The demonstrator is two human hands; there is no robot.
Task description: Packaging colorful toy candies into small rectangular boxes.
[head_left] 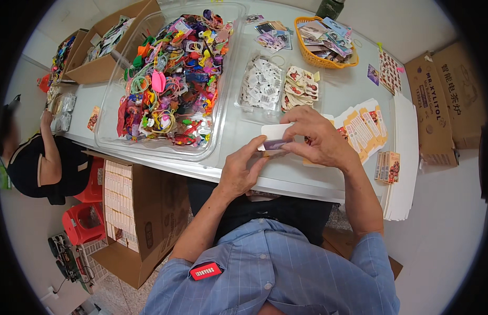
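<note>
Over the table's front edge, a small card box (275, 145) with a white flap standing up is between my two hands. My left hand (237, 170) is closed on the box's left end, thumb and fingers at its sides. My right hand (320, 137) is bent over the other end, its thumb and fingertips pinched at the box. Whether those fingertips also hold something small is hidden. Under and beside my right hand lie fanned, flat orange-and-white printed cartons (362, 128). Just beyond it are clear trays of white packets (261, 81) and of printed card pieces (300, 88).
A big clear tub (215, 139) of colourful trinkets fills the table's left. Far right stands a yellow basket (321, 62) of cards. Filled small boxes (388, 167) stand by white sheets (404, 157). An open carton (154, 220) stands below; another person (47, 163) sits at left.
</note>
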